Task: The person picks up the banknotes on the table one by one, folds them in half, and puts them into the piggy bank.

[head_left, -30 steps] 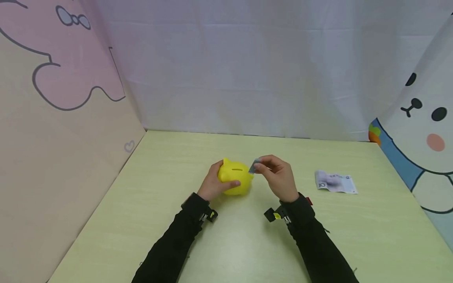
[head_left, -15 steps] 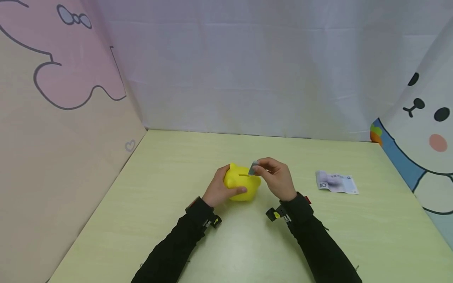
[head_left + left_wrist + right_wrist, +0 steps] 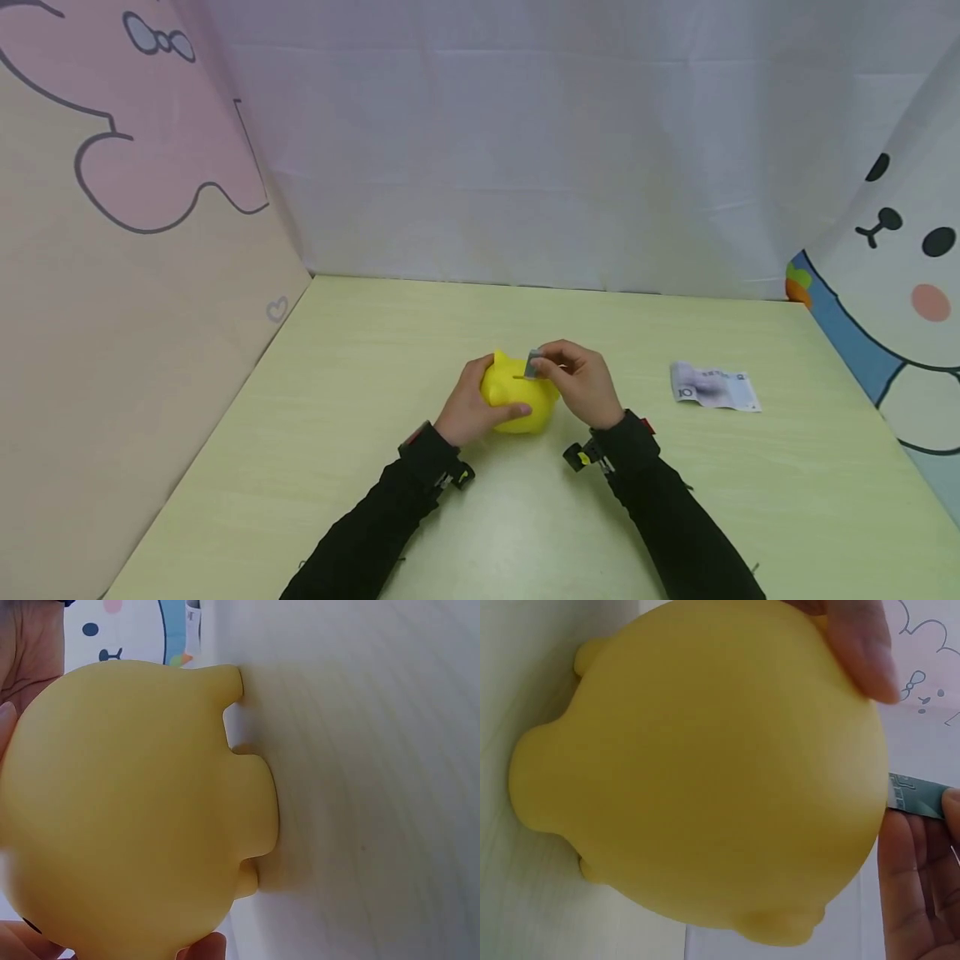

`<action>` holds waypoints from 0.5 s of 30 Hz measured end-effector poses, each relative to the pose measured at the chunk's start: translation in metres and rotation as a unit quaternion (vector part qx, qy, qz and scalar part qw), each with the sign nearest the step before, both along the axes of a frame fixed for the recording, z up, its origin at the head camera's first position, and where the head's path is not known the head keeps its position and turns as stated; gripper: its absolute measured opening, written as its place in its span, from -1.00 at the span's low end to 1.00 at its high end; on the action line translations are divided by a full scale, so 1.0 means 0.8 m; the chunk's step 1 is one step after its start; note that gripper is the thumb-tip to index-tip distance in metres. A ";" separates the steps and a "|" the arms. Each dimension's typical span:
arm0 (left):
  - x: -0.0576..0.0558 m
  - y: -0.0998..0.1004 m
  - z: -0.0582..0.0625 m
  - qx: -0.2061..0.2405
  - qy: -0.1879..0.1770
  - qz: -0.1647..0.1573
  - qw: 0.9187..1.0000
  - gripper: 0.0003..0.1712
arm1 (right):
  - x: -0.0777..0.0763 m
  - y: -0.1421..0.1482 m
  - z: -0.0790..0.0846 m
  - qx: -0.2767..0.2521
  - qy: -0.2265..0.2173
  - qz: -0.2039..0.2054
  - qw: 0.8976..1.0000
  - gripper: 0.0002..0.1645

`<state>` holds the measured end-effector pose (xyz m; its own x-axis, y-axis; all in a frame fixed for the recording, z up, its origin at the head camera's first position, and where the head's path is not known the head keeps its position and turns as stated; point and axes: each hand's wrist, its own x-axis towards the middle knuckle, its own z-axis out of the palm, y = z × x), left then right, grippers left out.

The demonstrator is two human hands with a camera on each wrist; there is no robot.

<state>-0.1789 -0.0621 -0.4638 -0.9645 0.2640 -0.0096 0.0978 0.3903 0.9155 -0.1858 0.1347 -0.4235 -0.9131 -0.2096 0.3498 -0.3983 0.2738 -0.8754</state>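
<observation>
In the head view a yellow piggy bank (image 3: 522, 408) stands near the middle of the table, a slot in its back. My left hand (image 3: 468, 406) grips it from the left, thumb along the near side and the other fingers around the far side. A small folded blue-green banknote (image 3: 532, 364) is pinched between the thumb and fingers of my right hand (image 3: 588, 385). Its lower end meets the slot; how deep it sits cannot be told. In the right wrist view the folded banknote (image 3: 916, 796) touches the top of the piggy bank (image 3: 705, 772).
To the right on the pale table (image 3: 420, 325) lies a purplish banknote (image 3: 714, 387), flat but slightly creased. A white curtain (image 3: 525, 167) hangs behind the table, with cartoon-printed panels at both sides.
My left hand has shifted the piggy bank right and nearer to me. The right hand has moved slightly left and down, bringing the folded banknote from beside the bank to its slot.
</observation>
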 end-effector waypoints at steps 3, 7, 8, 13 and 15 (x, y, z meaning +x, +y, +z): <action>0.001 0.001 0.002 0.000 -0.003 -0.003 1.000 0.14 | 0.001 -0.001 0.002 0.008 -0.003 0.000 1.000 -0.86; 0.002 0.001 0.002 0.000 -0.002 -0.006 1.000 0.15 | 0.001 -0.002 0.002 0.013 -0.005 0.002 1.000 -0.85; 0.002 0.001 0.002 -0.001 -0.001 -0.006 1.000 0.15 | 0.001 -0.002 0.002 0.012 -0.005 0.003 1.000 -0.85; 0.002 0.001 0.003 -0.003 0.000 -0.008 1.000 0.15 | 0.001 -0.003 0.000 0.018 0.003 -0.006 1.000 -0.86; 0.003 0.002 0.003 -0.004 -0.002 -0.007 1.000 0.15 | 0.000 -0.003 -0.002 0.025 0.010 -0.011 1.000 -0.86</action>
<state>-0.1768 -0.0609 -0.4611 -0.9604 0.2782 -0.0150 0.1003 0.3955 0.9130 -0.1858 0.1325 -0.4249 -0.9107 -0.2060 0.3580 -0.4088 0.3255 -0.8526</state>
